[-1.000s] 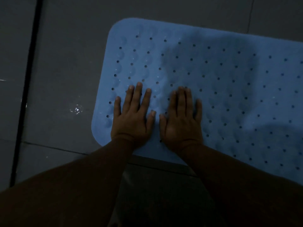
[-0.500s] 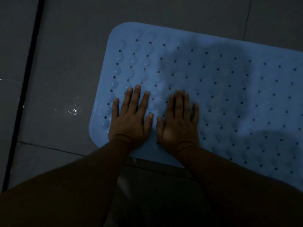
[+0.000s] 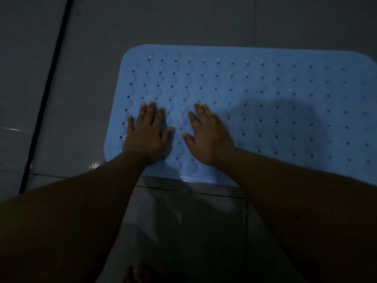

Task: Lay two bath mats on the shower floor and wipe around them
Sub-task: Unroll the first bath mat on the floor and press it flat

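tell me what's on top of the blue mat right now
Both hands lie flat, palms down, near the blue mat's left end: left hand, right hand. Nothing else sits on the part in view. Its right end runs out of frame, unseen.

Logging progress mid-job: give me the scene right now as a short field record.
mat: one blue bath mat with holes, lying flat on the grey tiled floor
second mat: none in view
left hand: palm down on the mat near its left end, fingers spread
right hand: palm down beside it, apart
floor: small wet glints left of the mat
lighting: dim
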